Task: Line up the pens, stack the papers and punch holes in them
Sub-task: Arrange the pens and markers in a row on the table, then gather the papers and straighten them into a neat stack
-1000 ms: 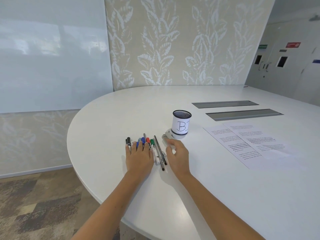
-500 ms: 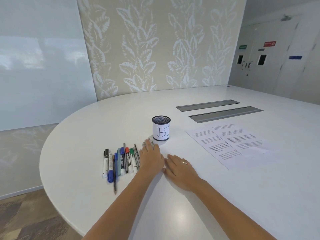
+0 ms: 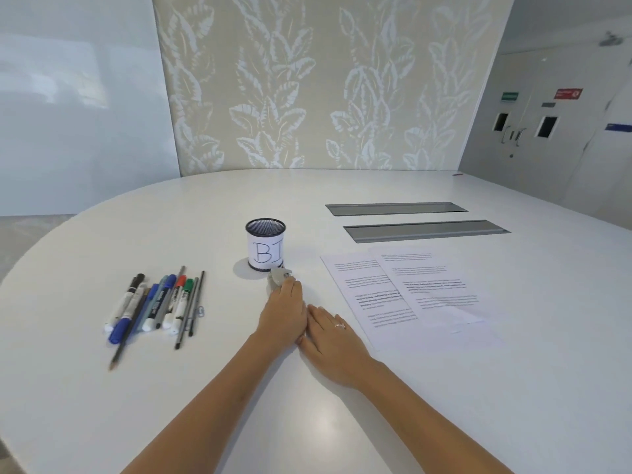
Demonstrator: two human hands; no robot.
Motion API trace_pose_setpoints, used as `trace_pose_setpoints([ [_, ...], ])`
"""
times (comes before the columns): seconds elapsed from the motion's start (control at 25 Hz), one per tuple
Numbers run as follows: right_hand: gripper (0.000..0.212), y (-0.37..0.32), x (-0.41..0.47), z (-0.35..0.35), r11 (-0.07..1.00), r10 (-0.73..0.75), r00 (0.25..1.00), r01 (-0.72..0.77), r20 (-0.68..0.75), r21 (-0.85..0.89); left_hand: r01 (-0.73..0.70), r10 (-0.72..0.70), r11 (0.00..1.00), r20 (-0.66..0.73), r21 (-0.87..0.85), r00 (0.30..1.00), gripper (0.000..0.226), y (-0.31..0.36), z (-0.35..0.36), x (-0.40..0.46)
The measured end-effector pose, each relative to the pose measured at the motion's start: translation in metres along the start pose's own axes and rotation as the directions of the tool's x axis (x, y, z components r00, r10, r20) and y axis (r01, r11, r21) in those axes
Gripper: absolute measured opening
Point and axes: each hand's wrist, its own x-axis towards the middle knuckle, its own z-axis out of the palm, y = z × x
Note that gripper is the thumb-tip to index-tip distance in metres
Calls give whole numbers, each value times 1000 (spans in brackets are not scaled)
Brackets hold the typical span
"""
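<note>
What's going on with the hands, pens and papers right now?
Left hand touching small grey punch. Right hand flat on table. Pens grouped left; papers unstacked. Cup nearby.

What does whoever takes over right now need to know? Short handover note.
Left hand: fingertips on the small grey hole punch beside the mesh pen cup; grip unclear.
Right hand: open, flat on the table, holding nothing.
Pens: side by side at left, ends uneven.
Papers: at right, overlapping, not squared.
Left: stack papers, punch holes.
</note>
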Motion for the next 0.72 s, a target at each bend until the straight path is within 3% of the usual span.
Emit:
trace_pose_setpoints([
  [0.08, 59, 9, -8, -4, 999, -38, 999, 38, -3, 36, -44, 42, 998, 30, 38, 999, 17, 11, 9, 6],
  [0.2, 60, 22, -20, -17, 995, -90, 996, 88, 28, 50, 51, -49, 997, 35, -52, 998, 44, 15, 14, 11],
  [0.28, 54, 33, -28, -28, 988, -118, 992, 112, 49, 111, 61, -60, 996, 19, -61, 998, 48, 12, 22, 12],
  [0.44, 37, 71, -38, -53, 969, -85, 984, 118, -156, 218, 61, -66, 984, -23, -164, 998, 49, 10, 25, 10],
  [0.52, 33, 105, -38, -69, 969, 9, 966, 55, -257, 242, 88, -100, 987, -78, -138, 992, 51, 12, 22, 8],
  [0.6, 32, 146, -36, -85, 952, 172, 932, -75, -320, 295, 98, -111, 993, -224, -67, 968, 46, 18, 16, 5],
  [0.72, 43, 212, -29, -105, 849, 497, 827, -403, -262, 340, 44, -76, 995, -380, -91, 922, 34, 41, 10, 13],
])
